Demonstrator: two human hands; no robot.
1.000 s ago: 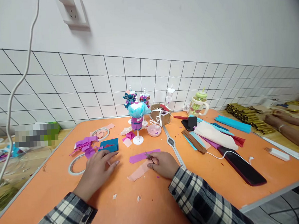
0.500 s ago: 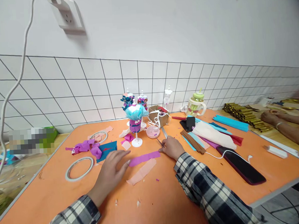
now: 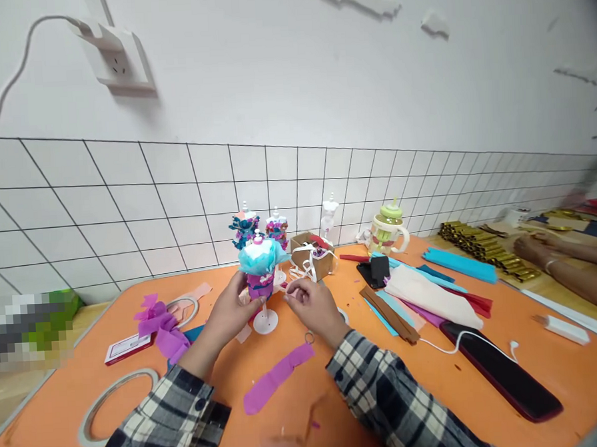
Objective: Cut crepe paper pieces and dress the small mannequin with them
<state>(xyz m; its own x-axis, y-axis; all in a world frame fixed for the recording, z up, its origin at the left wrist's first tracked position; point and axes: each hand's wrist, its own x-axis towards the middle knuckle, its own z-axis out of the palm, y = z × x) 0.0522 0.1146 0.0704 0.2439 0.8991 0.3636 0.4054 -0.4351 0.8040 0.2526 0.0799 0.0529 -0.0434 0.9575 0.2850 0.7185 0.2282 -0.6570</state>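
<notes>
A small white dress-form figure (image 3: 261, 283) stands upright on a round base, wrapped in purple crepe paper with a puffed light-blue top. My left hand (image 3: 232, 312) is closed round its left side, thumb in front and fingers partly hidden behind. Just right of the figure, my right hand (image 3: 319, 309) has its fingers pinched together; what they hold is too small to make out. A metal ring (image 3: 309, 337), like a scissor handle loop, shows below that hand. Nearer me lies a purple crepe paper strip (image 3: 279, 378) on the orange table (image 3: 213, 415).
Behind stand more decorated figures (image 3: 245, 227), a bare white figure (image 3: 329, 216), a cardboard box (image 3: 312, 256) and a green-lidded bottle (image 3: 390, 231). Tape rings (image 3: 91, 418) lie left. Paper strips (image 3: 391, 314) and a phone (image 3: 506, 373) lie right, with another person's arms (image 3: 555, 260) beyond.
My left hand has moved from the purple strip to the figure and closed on it. My right hand has come up beside the figure. The purple strip lies free; the view has shifted.
</notes>
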